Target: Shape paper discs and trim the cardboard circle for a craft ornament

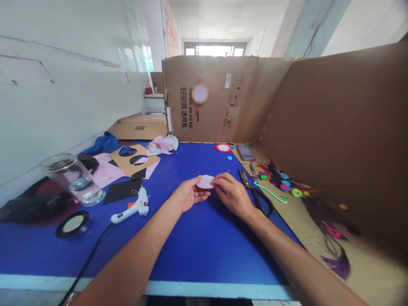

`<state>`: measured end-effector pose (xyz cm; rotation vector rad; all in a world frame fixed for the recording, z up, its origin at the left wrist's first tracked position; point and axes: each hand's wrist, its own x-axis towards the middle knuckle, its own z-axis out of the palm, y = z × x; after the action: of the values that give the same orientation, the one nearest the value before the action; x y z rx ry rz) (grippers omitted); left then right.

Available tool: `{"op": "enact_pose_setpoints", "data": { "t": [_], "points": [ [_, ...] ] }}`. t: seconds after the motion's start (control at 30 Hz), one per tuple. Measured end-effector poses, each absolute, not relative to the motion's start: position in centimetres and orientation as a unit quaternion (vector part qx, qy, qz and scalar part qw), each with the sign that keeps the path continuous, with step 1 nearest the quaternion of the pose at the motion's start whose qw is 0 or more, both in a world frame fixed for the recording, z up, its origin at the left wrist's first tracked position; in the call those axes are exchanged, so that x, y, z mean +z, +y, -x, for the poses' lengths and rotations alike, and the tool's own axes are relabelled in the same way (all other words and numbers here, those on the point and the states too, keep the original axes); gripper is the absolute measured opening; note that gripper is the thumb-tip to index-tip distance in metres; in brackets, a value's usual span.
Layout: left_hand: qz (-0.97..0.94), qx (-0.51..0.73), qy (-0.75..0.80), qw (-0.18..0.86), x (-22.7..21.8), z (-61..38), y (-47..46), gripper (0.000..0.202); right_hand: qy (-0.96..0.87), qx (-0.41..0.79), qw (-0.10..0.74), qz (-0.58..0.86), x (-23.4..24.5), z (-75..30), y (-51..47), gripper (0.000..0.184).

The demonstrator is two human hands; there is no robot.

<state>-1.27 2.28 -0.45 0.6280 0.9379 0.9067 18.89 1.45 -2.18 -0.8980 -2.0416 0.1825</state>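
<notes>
A small pale pink disc (pixel 205 182), like paper or cloth, is held up over the middle of the blue table. My left hand (pixel 188 194) grips its left side, thumb on top and the other fingers below. At the disc's right edge, my right hand (pixel 232 193) pinches with thumb and fingertips. Just right of that hand lie black-handled scissors (pixel 259 197). Farther back on the table rests a red-rimmed white disc (pixel 223 147), with a blue button-like piece (pixel 229 158) in front of it.
On the left are a white glue gun (pixel 134 208), a glass of water (pixel 76 180), a tape roll (pixel 73 224) and cut cardboard (pixel 135 158). Coloured beads and tassels (pixel 296 193) lie on the right. Cardboard walls (pixel 213 114) stand behind; a round ornament (pixel 200 93) hangs there.
</notes>
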Motion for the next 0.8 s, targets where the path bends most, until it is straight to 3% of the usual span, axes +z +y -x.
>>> {"op": "enact_pose_setpoints", "data": {
  "t": [0.07, 0.2, 0.47, 0.8],
  "points": [
    [-0.295, 0.438, 0.445, 0.723, -0.5, 1.2, 2.3, 0.012, -0.812, 0.087, 0.455, 0.356, -2.1, -18.8, 1.5, 0.027],
    [-0.327, 0.459, 0.465, 0.683, -0.9, 1.2, 2.4, 0.003, -0.754, 0.151, 0.503, 0.395, -2.0, -18.7, 1.7, 0.025],
    [-0.418, 0.46, 0.477, 0.621, -1.0, 0.9, 2.1, 0.014, -0.614, 0.414, 0.498, 0.451, -2.4, -18.3, 2.7, 0.042],
    [-0.466, 0.444, 0.47, 0.603, -1.1, 0.8, 1.9, 0.031, -0.611, 0.462, 0.471, 0.438, -2.0, -18.1, 2.6, 0.039]
  ]
}}
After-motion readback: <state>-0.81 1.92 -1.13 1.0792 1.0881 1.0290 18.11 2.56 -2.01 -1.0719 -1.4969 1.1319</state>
